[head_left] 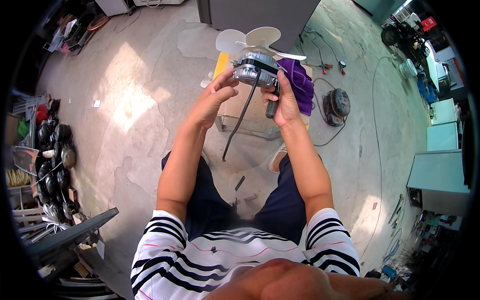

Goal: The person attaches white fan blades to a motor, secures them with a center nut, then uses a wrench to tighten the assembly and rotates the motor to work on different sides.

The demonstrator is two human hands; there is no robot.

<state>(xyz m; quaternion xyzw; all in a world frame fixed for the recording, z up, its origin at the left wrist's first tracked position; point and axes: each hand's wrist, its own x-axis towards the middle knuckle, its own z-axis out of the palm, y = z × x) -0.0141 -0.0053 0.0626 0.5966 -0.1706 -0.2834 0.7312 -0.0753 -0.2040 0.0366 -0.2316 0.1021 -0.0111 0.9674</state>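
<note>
A silver, ribbed fan motor [248,76] with pale white blades [262,37] is held up in front of me, blades on the far side. From it a dark cable [241,117] hangs toward me. My right hand [286,102] grips the motor's right edge with the thumb. Its fingers also hold a dark-handled tool [272,108], whose working end is hidden. On the other side my left hand [215,100] has its fingers stretched out, tips against the motor's left edge, and its thumb apart.
Beneath the motor stands a low stool [245,111] with a purple cloth [300,85] on its right. A dark compressor [336,104] and a pressure gauge with hoses [342,64] lie on the floor at right. Several black compressors [57,160] are piled at left; a grey cabinet [255,17] stands ahead.
</note>
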